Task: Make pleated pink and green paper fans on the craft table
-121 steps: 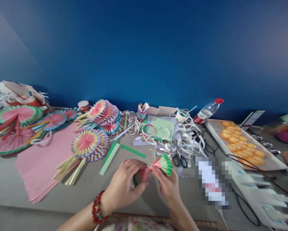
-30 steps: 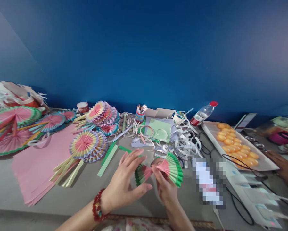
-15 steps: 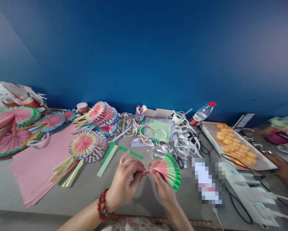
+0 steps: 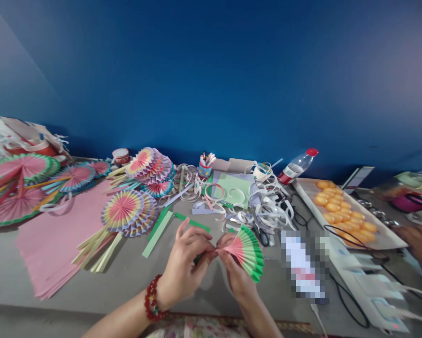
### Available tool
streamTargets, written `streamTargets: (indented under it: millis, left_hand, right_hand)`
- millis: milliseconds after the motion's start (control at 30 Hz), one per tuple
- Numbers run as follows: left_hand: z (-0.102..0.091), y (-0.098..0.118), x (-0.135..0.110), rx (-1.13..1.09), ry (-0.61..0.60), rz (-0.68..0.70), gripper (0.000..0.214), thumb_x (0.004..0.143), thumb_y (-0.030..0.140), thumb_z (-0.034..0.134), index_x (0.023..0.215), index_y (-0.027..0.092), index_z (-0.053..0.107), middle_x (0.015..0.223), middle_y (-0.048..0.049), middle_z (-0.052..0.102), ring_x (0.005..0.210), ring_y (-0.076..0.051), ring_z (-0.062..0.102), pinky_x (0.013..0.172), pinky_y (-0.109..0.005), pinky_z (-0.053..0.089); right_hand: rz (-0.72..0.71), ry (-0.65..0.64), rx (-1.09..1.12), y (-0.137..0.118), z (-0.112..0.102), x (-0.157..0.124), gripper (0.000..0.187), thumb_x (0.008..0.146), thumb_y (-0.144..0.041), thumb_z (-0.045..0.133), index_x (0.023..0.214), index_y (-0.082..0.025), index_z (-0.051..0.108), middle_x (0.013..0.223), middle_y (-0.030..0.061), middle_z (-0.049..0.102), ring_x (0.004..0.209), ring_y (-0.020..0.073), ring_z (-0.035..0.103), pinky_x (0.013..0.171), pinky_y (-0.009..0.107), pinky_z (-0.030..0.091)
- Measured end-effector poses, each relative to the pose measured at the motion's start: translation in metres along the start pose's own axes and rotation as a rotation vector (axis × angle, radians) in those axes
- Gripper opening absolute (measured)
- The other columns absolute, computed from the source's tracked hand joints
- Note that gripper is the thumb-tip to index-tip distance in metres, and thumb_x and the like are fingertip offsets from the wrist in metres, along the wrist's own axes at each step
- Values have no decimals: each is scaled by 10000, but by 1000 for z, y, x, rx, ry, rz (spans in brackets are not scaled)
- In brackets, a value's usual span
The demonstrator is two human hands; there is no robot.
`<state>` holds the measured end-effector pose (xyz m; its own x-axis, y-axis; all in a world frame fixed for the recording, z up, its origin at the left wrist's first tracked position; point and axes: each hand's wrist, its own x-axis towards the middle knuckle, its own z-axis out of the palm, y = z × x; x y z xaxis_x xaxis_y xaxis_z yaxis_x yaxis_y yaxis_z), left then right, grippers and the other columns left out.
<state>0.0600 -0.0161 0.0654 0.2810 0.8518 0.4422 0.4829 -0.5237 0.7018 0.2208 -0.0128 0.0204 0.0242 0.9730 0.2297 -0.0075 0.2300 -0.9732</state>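
Note:
A pleated paper fan [image 4: 250,253], pink at its point, pale green in the middle and bright green along the outer edge, is spread out above the table. My right hand [image 4: 241,278] grips it near the narrow pink end, thumb in front. At that same narrow end, the thumb and forefinger of my left hand [image 4: 182,265] are pinched together against the fan's tip, with the other fingers curled. Something dark green shows under the left fingers, too covered to make out. Beyond the hands lie a light green paper strip [image 4: 157,234] and a darker green strip [image 4: 193,223].
Finished paper fans [image 4: 123,212] and pink sheets [image 4: 56,234] cover the left. Ahead lie curled white strips [image 4: 272,206], scissors [image 4: 263,237] and a pen cup [image 4: 205,170]. Rightward are a bottle [image 4: 298,166], a tray [image 4: 387,239] of orange balls, a power strip [image 4: 369,286] and another person's hand [image 4: 417,239].
My left fingertips have moved slightly right, closer to my right hand, so less of the pink tip shows between them. The fan has tipped down a little.

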Motion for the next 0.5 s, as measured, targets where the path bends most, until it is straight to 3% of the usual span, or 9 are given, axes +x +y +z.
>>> streamTargets:
  millis: [100,167,233,333,500]
  left_hand:
    - [0,-3,-1,-8,4,-1,114,893,163,593,800,221,624,866,-5,735,979,-189,670,1163,-526,184]
    - [-1,-5,-3,-3,-30,16,70,903,187,597,905,242,640,931,-12,745,1089,-211,641,1173,-536,165]
    - [-4,-8,-7,-4,-70,50,302,891,229,626,1187,263,578,1177,-58,700,1252,-245,545,1183,-539,166]
    - [-9,-12,-14,-23,-97,25,730,855,335,682,1466,261,290,1455,-124,498,1351,-280,444,1168,-519,256]
    - [-17,-13,-19,-3,-187,-98,647,815,382,716,1377,272,413,1312,-95,608,1218,-286,549,1059,-468,423]
  right_hand:
    - [13,-9,12,1,-1,0,183,847,-374,667,777,-221,595,758,15,606,720,184,588,730,308,494]
    - [16,3,-2,4,-3,0,168,839,-371,675,777,-230,610,756,17,618,719,188,595,733,311,504]
    - [22,37,-16,7,-6,-1,157,811,-377,701,800,-232,641,779,25,652,740,201,620,754,325,519]
    - [71,127,-21,10,-10,-3,206,782,-403,719,858,-214,692,863,49,710,796,225,660,802,351,535]
    - [40,98,-59,7,-11,-1,188,811,-378,701,764,-197,682,789,47,694,767,205,647,790,320,528]
